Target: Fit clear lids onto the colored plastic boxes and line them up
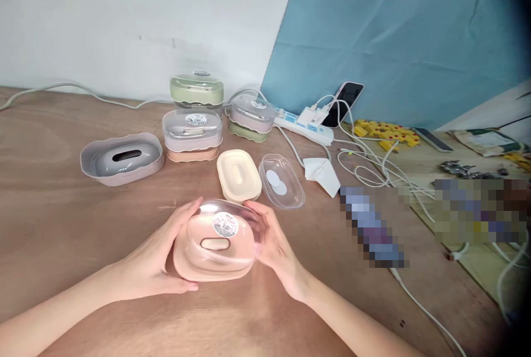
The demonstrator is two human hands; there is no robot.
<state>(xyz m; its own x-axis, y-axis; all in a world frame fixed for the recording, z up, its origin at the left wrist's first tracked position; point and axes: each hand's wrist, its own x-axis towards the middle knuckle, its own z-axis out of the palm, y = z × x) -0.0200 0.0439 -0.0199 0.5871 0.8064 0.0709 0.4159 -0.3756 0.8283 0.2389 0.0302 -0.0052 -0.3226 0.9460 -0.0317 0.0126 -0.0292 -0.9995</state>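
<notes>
A pink soap box (211, 260) with a clear lid (232, 218) and a round sticker sits on the wooden table in front of me. My left hand (160, 254) cups its left side, fingers curved round the base. My right hand (271, 241) holds the right side, fingertips on the clear lid. Just behind stand a cream box base (238, 175) and a loose clear lid (282, 181) lying upside down.
A grey-pink open box (122, 159) lies at the left. Three closed boxes, green (197, 90), peach (192, 134) and green-pink (251, 118), stand at the back. A power strip (305, 122), phone (344, 102), white cables (373, 171) and folded paper (321, 171) crowd the right.
</notes>
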